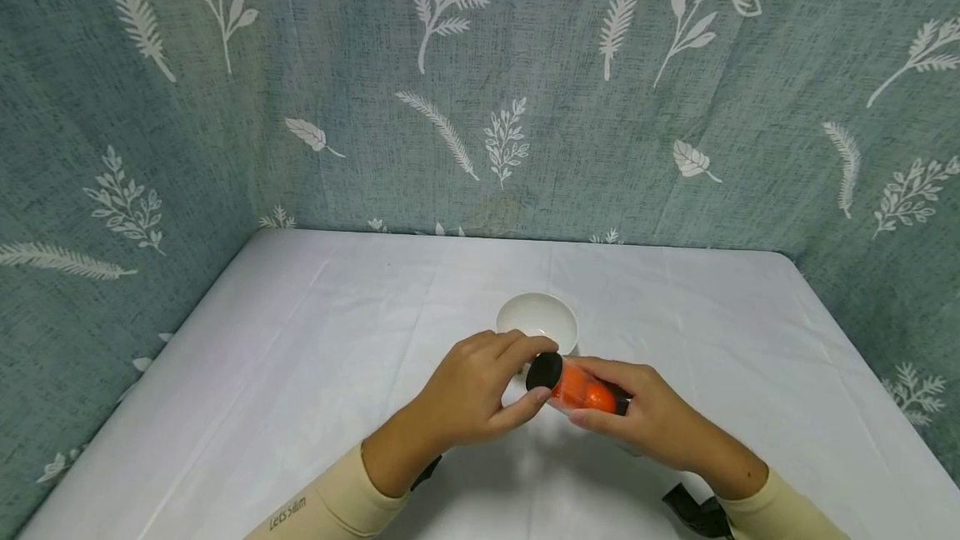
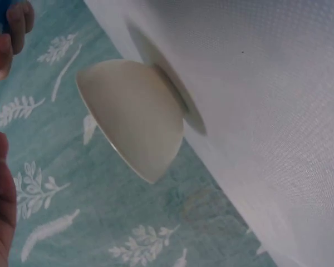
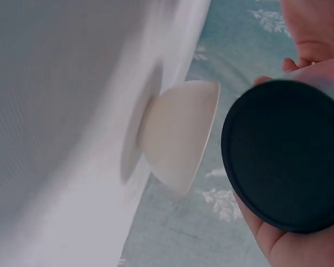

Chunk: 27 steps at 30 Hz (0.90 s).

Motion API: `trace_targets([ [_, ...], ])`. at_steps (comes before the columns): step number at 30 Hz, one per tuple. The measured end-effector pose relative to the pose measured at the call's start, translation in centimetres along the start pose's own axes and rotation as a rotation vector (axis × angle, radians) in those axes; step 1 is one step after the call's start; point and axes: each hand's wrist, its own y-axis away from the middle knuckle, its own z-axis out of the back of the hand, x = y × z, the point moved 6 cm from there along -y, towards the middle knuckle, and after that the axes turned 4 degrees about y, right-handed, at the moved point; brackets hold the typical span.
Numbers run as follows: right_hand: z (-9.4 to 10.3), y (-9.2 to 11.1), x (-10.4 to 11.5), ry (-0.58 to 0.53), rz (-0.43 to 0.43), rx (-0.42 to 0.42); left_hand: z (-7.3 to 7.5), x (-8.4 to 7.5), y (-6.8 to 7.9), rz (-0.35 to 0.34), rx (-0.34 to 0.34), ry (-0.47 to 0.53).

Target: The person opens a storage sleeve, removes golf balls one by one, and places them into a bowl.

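Note:
My right hand (image 1: 656,415) grips a clear cylindrical jar (image 1: 568,411) lying tilted above the table, with round orange things (image 1: 598,397) inside. Its black lid (image 1: 543,372) faces left, where the fingertips and thumb of my left hand (image 1: 476,394) pinch its rim. In the right wrist view the jar's dark round base (image 3: 286,156) fills the right side, and part of my left hand (image 3: 317,28) shows behind it. Just beyond both hands stands a white bowl (image 1: 536,307), partly hidden by them. The left wrist view shows only some fingers (image 2: 1,183) and an orange edge of the jar.
A white cloth (image 1: 360,298) covers the table. Green leaf-patterned fabric (image 1: 337,90) hangs along the back and both sides. Black straps (image 1: 697,511) show by the wrists at the near edge.

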Motion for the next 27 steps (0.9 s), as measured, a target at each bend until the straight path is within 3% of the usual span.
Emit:
trace_targets([
  [9, -0.5, 0.2, 0.9, -0.016, 0.072, 0.057, -0.2, -0.1, 0.1, -0.057, 0.021, 0.042],
  [17, -0.6, 0.4, 1.7, -0.034, 0.078, 0.053, -0.4, -0.2, 0.3, -0.088, 0.019, 0.095],
  [27, -0.8, 0.7, 2.5, -0.032, 0.091, 0.062, -0.5, -0.6, 0.6, -0.149, -0.013, 0.083],
])
